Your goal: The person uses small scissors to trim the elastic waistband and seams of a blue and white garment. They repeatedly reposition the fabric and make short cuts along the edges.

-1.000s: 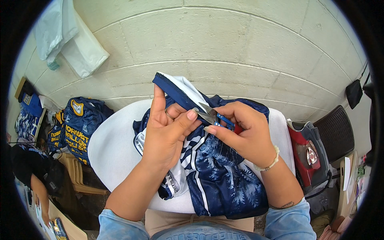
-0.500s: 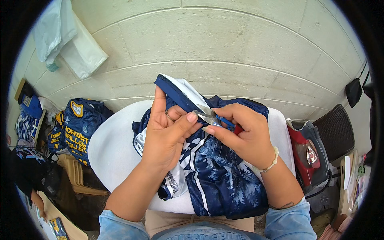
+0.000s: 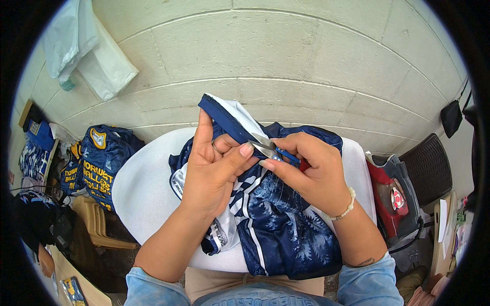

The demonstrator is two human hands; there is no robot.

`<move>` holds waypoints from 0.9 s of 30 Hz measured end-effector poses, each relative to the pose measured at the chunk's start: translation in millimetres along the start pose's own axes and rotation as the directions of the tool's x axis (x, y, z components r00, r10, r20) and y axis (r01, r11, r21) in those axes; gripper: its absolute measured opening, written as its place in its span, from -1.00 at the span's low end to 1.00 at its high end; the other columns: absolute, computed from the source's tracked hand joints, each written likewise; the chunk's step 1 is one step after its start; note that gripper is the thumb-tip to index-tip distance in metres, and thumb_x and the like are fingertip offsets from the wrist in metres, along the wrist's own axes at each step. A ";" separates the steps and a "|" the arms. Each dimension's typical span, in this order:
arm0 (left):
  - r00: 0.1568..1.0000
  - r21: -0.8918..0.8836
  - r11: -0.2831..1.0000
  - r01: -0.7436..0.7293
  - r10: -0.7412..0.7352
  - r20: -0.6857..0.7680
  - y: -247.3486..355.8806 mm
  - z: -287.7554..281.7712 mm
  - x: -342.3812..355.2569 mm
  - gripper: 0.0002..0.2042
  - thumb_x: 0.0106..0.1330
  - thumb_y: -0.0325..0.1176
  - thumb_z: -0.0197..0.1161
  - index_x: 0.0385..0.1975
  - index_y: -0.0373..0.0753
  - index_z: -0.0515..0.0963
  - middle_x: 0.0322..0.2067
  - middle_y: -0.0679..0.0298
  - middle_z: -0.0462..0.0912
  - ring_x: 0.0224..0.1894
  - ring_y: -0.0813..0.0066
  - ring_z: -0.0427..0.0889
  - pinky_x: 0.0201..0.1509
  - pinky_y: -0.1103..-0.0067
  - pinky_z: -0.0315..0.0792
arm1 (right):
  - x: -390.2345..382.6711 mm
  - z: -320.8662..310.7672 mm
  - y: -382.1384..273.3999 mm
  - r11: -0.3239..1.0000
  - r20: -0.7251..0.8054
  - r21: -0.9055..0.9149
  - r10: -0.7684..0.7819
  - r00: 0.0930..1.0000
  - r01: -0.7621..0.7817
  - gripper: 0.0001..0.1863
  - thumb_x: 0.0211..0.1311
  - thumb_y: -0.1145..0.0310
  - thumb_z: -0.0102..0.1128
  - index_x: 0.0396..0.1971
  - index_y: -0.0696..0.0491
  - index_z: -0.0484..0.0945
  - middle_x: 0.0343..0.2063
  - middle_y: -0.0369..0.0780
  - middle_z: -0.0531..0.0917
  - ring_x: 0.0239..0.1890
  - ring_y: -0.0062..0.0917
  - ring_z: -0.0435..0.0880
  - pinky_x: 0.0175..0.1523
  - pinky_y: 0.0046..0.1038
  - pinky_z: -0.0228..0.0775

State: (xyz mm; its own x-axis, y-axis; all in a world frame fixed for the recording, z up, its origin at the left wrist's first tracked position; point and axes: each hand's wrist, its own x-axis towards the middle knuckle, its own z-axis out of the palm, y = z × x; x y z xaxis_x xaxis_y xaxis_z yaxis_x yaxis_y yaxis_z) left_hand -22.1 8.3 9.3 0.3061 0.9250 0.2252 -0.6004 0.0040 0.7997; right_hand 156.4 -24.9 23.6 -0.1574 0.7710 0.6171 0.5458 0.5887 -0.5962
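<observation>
My left hand (image 3: 214, 173) holds the navy-and-white edge band (image 3: 224, 120) of a garment raised, index finger behind it and thumb near the blades. My right hand (image 3: 311, 173) grips small blue-handled scissors (image 3: 263, 146), their silver blades against the band's lower end beside my left thumb. Whether they cut fabric or thread is too small to tell. The rest of the navy garment (image 3: 291, 239), with white stripes and a pale tree print, lies crumpled beneath my hands on a white padded board (image 3: 138, 188).
Navy-yellow garments (image 3: 102, 168) pile at left beside tan plastic chairs (image 3: 102, 229). A co-worker (image 3: 35, 214) in black is at a table (image 3: 92, 296) lower left. A red-grey appliance or bag (image 3: 383, 199) and dark woven chair (image 3: 429, 168) stand right. White plastic (image 3: 107, 66) hangs on the wall.
The raised band and my left fingertip have shifted very slightly right. The co-worker's arm at the lower left has moved, with less of it showing. My grip on the scissors looks the same.
</observation>
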 end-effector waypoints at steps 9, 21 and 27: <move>1.000 0.022 1.000 -0.008 0.008 -0.019 -0.9 1.0 0.2 -0.09 0.27 -0.64 0.18 0.44 -0.09 -0.36 -0.22 0.21 0.61 -0.14 0.48 0.66 -0.01 0.54 0.62 | 1.2 0.3 1.7 1.000 0.007 0.017 0.004 1.000 -0.004 -0.74 0.07 0.34 0.40 -0.30 0.16 0.60 -0.46 -0.21 0.62 -0.57 -0.54 0.53 -0.50 -0.56 0.35; 1.000 0.026 0.999 -0.026 0.026 -0.002 -0.4 1.9 0.1 -0.09 0.26 -0.67 0.17 0.44 -0.11 -0.35 -0.22 0.18 0.61 -0.12 0.45 0.66 0.01 0.50 0.61 | 0.6 1.3 0.1 0.999 -0.009 0.007 0.035 0.999 -0.035 -0.75 0.07 0.34 0.40 -0.31 0.16 0.60 -0.46 -0.20 0.63 -0.57 -0.53 0.55 -0.50 -0.56 0.36; 1.000 0.032 0.999 -0.025 0.024 0.007 -0.7 1.8 0.4 -0.10 0.25 -0.67 0.17 0.44 -0.12 -0.32 -0.20 0.18 0.61 -0.12 0.45 0.67 0.00 0.52 0.62 | -0.1 0.1 2.3 1.000 -0.008 -0.001 0.021 1.000 -0.021 -0.77 0.09 0.35 0.39 -0.33 0.16 0.60 -0.49 -0.21 0.60 -0.57 -0.51 0.53 -0.48 -0.54 0.35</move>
State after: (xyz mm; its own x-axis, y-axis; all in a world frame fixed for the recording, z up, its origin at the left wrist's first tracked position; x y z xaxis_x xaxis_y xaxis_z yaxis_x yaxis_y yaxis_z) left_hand -20.3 8.0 9.8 0.2965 0.9222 0.2485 -0.5839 -0.0308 0.8112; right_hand 157.6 -23.5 22.1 -0.1396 0.7810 0.6087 0.5496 0.5725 -0.6085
